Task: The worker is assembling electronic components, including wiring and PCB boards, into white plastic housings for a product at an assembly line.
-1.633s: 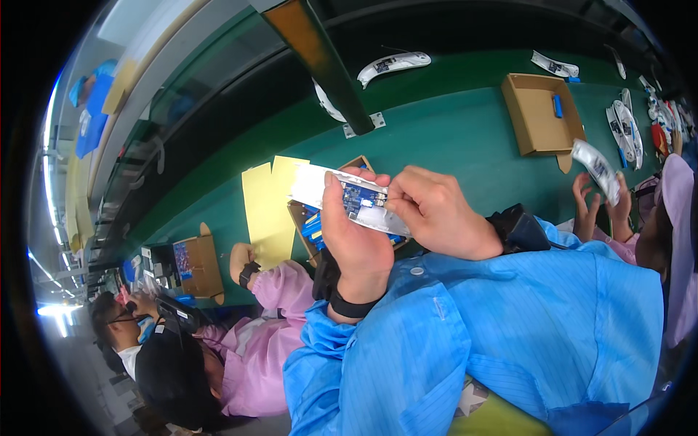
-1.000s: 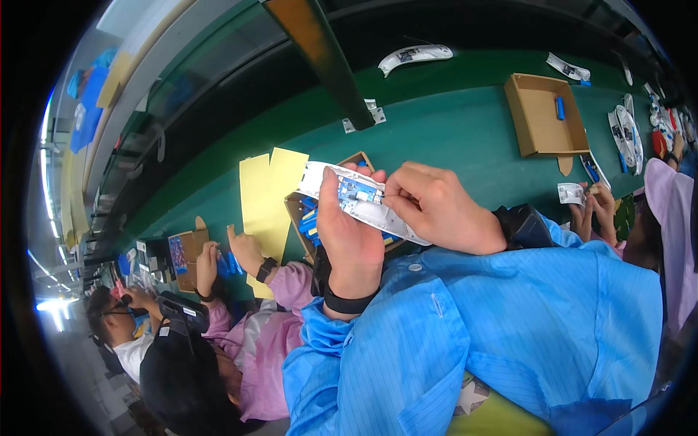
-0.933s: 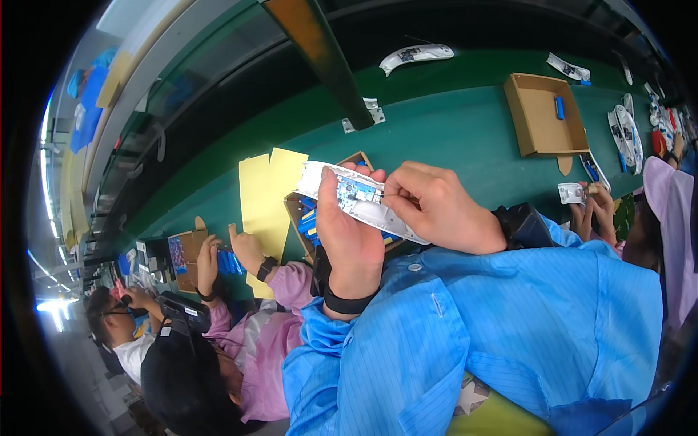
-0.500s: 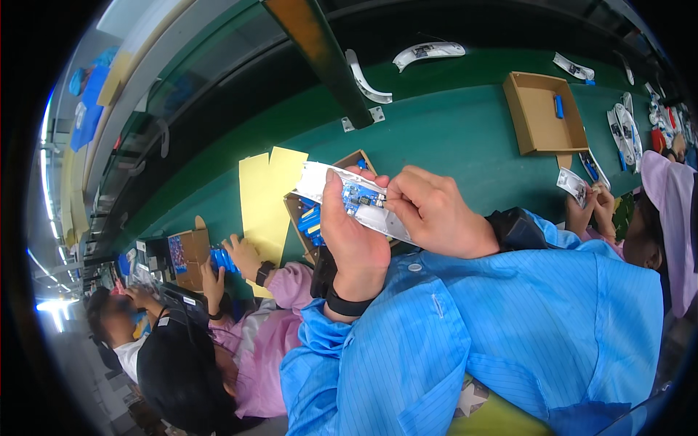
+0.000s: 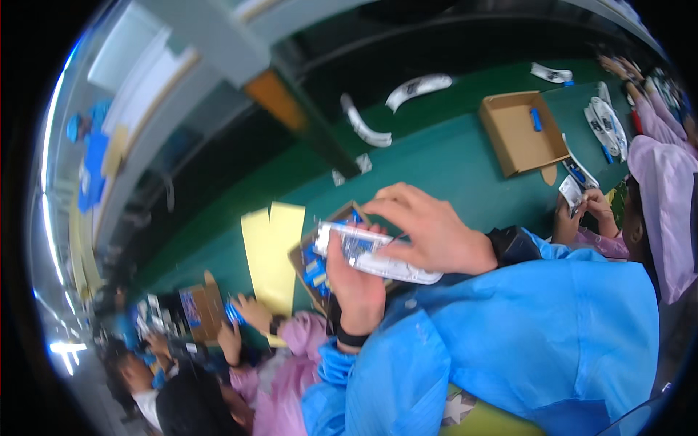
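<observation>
White plastic casing (image 5: pixel 376 263), probably light and stiff, sits gripped by the left hand (image 5: pixel 358 291) near a cardboard box (image 5: pixel 297 261); the right hand (image 5: pixel 445 234) gapes wide over it. I'd hold its rims, sparing the delicate-looking circuit board (image 5: pixel 354 245).

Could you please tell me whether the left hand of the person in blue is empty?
No, the left hand holds a long white casing with a blue circuit board set in it.
</observation>
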`<state>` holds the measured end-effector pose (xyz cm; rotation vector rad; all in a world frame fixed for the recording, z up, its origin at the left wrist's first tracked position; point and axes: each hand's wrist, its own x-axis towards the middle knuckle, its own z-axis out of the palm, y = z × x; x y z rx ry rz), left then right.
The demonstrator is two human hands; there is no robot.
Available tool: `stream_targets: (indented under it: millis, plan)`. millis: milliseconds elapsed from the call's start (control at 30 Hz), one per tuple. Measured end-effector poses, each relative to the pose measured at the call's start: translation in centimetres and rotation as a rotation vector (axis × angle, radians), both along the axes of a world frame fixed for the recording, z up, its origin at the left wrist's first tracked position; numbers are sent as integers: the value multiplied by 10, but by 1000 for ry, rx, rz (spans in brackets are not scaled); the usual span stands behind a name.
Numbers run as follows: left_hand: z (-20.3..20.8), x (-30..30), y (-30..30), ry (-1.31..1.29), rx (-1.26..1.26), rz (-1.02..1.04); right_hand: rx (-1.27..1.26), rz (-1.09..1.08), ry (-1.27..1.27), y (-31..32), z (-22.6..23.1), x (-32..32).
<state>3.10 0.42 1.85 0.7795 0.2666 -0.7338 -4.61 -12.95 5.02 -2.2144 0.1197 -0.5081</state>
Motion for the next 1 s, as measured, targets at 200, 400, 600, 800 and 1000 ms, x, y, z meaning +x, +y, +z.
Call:
stream_targets:
  millis: [200, 400, 600, 800, 1000]
  plan:
    - [-16, 21, -30, -97, -129, -253, 185, 95, 298, -38, -64, 16]
    - [-27, 14, -25, -48, -35, -417, 731, -553, -52, -203, -163, 67]
    - [-46, 29, -22, 27, 18, -342, 67, -1305, 488, -417, -184, 76]
    - [-59, 40, -28, 130, 82, -275, -680, -1032, 713, -431, -157, 71]
    - [-54, 42, -57, 168, 83, -302, -960, -330, 650, -416, -193, 93]
